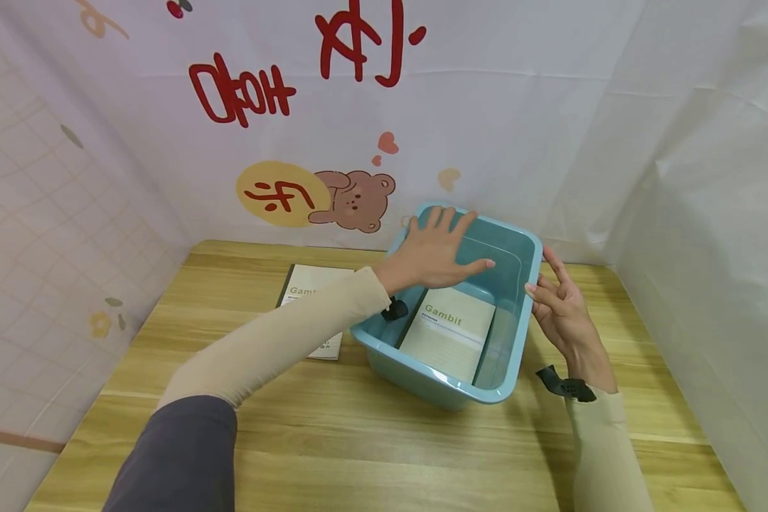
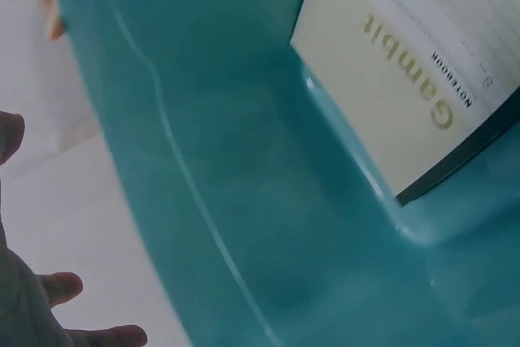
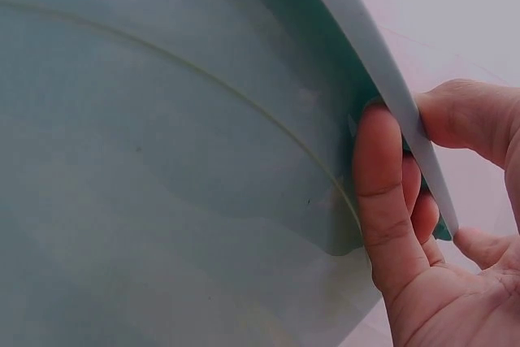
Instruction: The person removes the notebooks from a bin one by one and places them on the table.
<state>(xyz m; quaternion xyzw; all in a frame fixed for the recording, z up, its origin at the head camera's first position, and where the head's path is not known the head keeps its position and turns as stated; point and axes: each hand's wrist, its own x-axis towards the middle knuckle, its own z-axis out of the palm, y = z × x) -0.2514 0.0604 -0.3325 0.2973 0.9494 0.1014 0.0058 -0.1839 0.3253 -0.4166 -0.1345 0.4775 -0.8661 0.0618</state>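
Observation:
A blue plastic basin stands towards the back right of the table, a notebook marked "Gambit" lying flat inside it. Over the basin's back left part my left hand is spread, fingers apart and holding nothing. In the left wrist view its fingers show beside the basin wall. My right hand grips the basin's right rim, the thumb on one side and fingers tucked beneath the lip, as the right wrist view shows at the rim.
A second "Gambit" notebook lies on the wooden table left of the basin, partly covered by my left forearm. Behind the table hangs a white printed sheet, and another white sheet borders the right side.

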